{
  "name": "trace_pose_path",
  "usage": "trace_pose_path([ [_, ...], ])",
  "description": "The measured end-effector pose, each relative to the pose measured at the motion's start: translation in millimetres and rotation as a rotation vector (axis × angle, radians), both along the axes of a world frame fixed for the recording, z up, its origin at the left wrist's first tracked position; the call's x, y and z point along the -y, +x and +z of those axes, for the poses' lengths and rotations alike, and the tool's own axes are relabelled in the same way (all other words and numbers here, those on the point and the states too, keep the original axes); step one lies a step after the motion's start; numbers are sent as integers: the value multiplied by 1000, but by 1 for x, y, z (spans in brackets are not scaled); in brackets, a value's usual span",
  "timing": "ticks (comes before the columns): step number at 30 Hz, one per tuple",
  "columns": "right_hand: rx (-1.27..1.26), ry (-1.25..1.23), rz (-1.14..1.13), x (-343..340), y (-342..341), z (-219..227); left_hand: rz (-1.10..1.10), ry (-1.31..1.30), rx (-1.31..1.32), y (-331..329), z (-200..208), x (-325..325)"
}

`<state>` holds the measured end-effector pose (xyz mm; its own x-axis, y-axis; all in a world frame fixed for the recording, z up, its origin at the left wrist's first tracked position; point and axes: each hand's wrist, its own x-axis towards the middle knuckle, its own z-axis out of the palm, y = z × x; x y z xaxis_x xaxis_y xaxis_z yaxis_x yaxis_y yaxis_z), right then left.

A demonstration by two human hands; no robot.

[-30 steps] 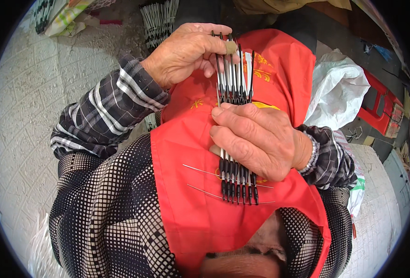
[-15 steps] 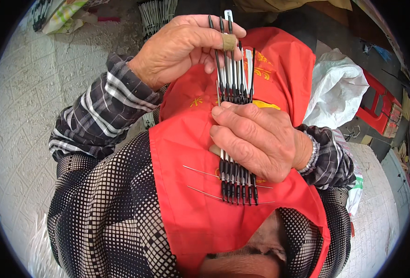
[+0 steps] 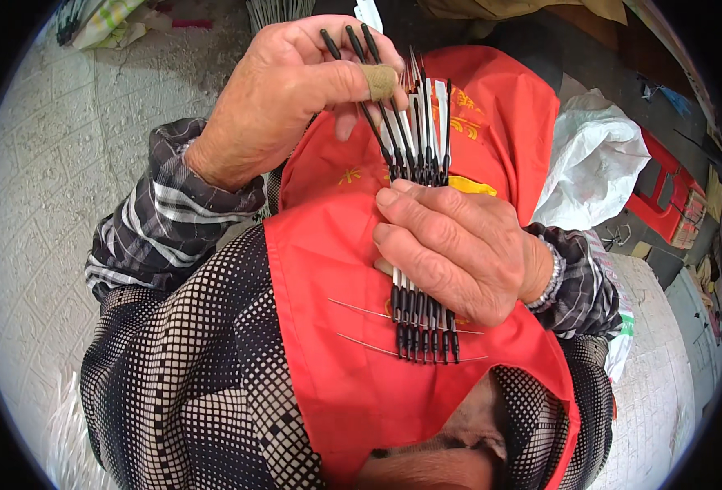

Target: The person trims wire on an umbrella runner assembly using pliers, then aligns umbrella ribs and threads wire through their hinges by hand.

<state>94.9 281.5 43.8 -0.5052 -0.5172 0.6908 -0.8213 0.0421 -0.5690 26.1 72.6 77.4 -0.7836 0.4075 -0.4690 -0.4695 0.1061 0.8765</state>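
Observation:
A bundle of slim black-and-white rods point(image 3: 421, 167) with dark bulbous ends stands over my lap. My right hand point(image 3: 459, 241) is closed round its middle, hiding that stretch. Two thin wires point(image 3: 365, 344) pass crosswise through the black lower ends point(image 3: 425, 339). My left hand point(image 3: 304, 86), with tan tape point(image 3: 380, 82) on its thumb, pinches several rods near their upper ends and bends them left, apart from the others. A white strip point(image 3: 368, 15) pokes up behind its fingers. Fine metal points point(image 3: 414, 65) show among the remaining upper ends.
A red apron point(image 3: 320, 269) with yellow print covers my lap. To the right lie a white plastic sack point(image 3: 590, 155) and a red plastic stool point(image 3: 663, 184). More bundled rods point(image 3: 275, 11) stand at the far left, and white strands point(image 3: 75, 433) lie at the lower left.
My left hand has moved left and slightly toward me, fanning its rods away from the bundle. Metal points now show in the gap. My right hand keeps its grip, shifting barely.

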Motion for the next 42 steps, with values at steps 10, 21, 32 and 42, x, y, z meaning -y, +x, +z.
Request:
trace_pose_path([
  [10, -3, 11, -6, 0, -1, 1, -24, -69, 221, -11, -26, -7],
  [21, 39, 1, 24, -1, 2, -2, -41, 21, -214, -7, -67, -9],
  [32, 50, 3, 23, -3, 0, 0, -302, -114, -376, -13, -75, 0],
  [42, 56, -23, 10, -2, 1, -1, -66, -34, -58, -6, -76, -12],
])
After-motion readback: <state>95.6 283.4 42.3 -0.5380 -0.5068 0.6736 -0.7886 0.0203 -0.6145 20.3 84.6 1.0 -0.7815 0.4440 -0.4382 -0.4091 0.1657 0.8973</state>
